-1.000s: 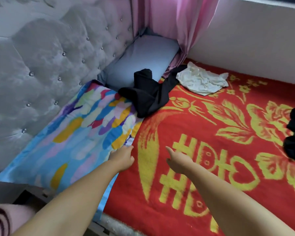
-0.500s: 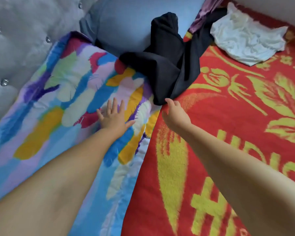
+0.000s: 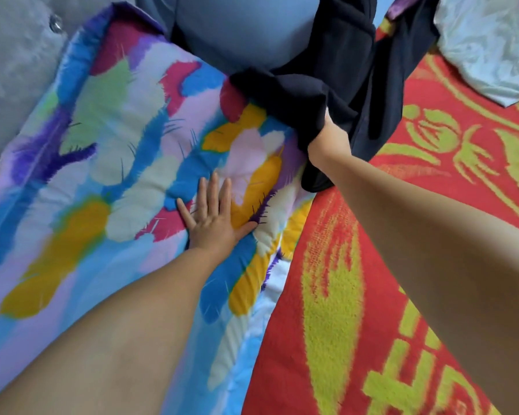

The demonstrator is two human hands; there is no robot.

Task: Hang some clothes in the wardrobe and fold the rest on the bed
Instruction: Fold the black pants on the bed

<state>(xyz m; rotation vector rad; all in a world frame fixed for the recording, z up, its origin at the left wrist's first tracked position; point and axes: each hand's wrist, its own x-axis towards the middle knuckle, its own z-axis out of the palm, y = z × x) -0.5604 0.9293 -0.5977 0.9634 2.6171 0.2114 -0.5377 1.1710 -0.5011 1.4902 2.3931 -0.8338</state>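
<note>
Barely started: right hand (image 3: 327, 139), fingers buried, state unclear, reaches the crumpled black garment (image 3: 336, 85); beside it, left hand (image 3: 213, 217) spread flat; nothing folded.

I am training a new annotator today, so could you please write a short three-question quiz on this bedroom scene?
1. True or false: the left hand lies flat on the colourful pillow.
2. Which hand reaches into the black garment?
3. What lies at top right: A) white garment, B) hanger, C) shoe?

Key: 1 true. 2 the right hand, its fingers hidden under the cloth. 3 A, lying on the red blanket.
</note>
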